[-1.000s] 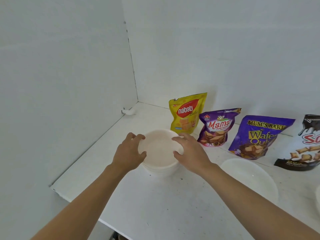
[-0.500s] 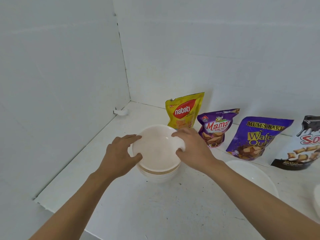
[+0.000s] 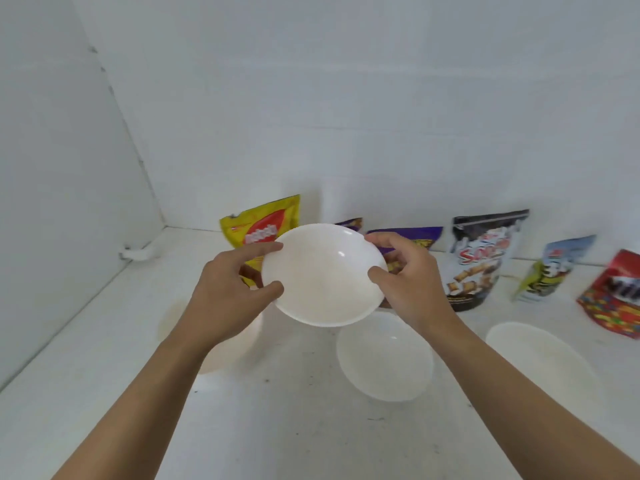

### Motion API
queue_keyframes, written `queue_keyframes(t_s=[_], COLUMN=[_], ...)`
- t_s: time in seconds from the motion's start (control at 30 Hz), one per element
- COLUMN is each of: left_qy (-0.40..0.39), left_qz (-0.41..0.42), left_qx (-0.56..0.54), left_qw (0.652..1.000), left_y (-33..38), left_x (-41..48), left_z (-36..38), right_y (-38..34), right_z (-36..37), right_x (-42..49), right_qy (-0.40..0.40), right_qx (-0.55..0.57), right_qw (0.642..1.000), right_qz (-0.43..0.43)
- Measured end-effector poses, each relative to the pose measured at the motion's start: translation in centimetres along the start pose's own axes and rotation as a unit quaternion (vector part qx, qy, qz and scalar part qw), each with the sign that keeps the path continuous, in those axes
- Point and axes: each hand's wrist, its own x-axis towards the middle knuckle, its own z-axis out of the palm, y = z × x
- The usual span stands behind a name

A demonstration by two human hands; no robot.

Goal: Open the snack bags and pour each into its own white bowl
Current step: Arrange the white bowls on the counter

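Both hands hold one white bowl clear of the table.

The left hand (image 3: 228, 296) and right hand (image 3: 408, 282) grip the raised bowl (image 3: 325, 275) by opposite rims, above the table (image 3: 277, 427). It hides part of the yellow bag (image 3: 263, 216) and most of the purple bag (image 3: 410, 234). The black-and-white bag (image 3: 485, 254), blue bag (image 3: 550, 268) and red bag (image 3: 616, 296) stand to the right. The nearer bowl (image 3: 384, 355) and the farther bowl (image 3: 540, 358) rest below.

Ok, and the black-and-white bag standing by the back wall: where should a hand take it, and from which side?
Probably by its flat top strip, pinched from above and in front. The black-and-white bag stands upright with its back at the wall, leaving little room behind, and the top edge stands free. The left hand and right hand both grip a white bowl.
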Motion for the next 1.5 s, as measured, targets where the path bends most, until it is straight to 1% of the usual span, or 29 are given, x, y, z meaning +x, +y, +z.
queue_keyframes(t_s=[0.07,0.13,0.3,0.43,0.63,0.7,0.8,1.07,1.27,1.37,1.5], left_qy=[-0.017,-0.034,-0.066,-0.081,-0.095,-0.099,-0.113,-0.154,-0.166,-0.173,-0.16], left_qz=[0.003,0.013,0.027,0.026,0.004,-0.01,-0.024,-0.039,-0.02,-0.039,-0.067], left_qx=[-0.031,-0.055,-0.086,-0.103,-0.165,-0.158,-0.101,-0.052,-0.006,0.0,-0.016], left_qw=[0.999,0.998,0.994,0.991,0.982,0.982,0.988,0.986,0.986,0.984,0.985], left_y=[2.0,4.0,8.8,13.0,18.4,19.7,21.0,23.0,22.6,22.9,22.6], left_x=[-0.1,-0.4,-1.6,-2.9,-5.5,-6.4,-7.5,-10.4,-11.0,-11.0,-10.9], left_z=[3.3,6.9,16.5,23.9,34.1,37.2,41.2,49.4,52.7,53.7,54.6], right_y=[1.3,2.9,8.0,12.0,17.2,19.0,21.7,28.5,31.5,32.2,33.1], right_z=[-3.6,-7.2,-16.7,-24.3,-34.4,-37.4,-41.1,-46.8,-47.9,-48.2,-48.1], right_x=[-0.7,-1.3,-2.6,-3.2,-4.2,-4.5,-5.1,-7.4,-8.3,-8.3,-8.1], right_qy=[0.015,0.037,0.076,0.077,0.073,0.072,0.067,0.05,0.034,0.036,0.017], right_qx=[0.014,0.0,0.008,0.005,0.033,0.031,0.003,-0.069,-0.095,-0.099,-0.105], right_qw=[1.0,0.999,0.996,0.996,0.994,0.994,0.995,0.992,0.99,0.989,0.987], right_qz=[0.007,0.008,0.041,0.054,0.07,0.075,0.079,0.093,0.103,0.107,0.118])
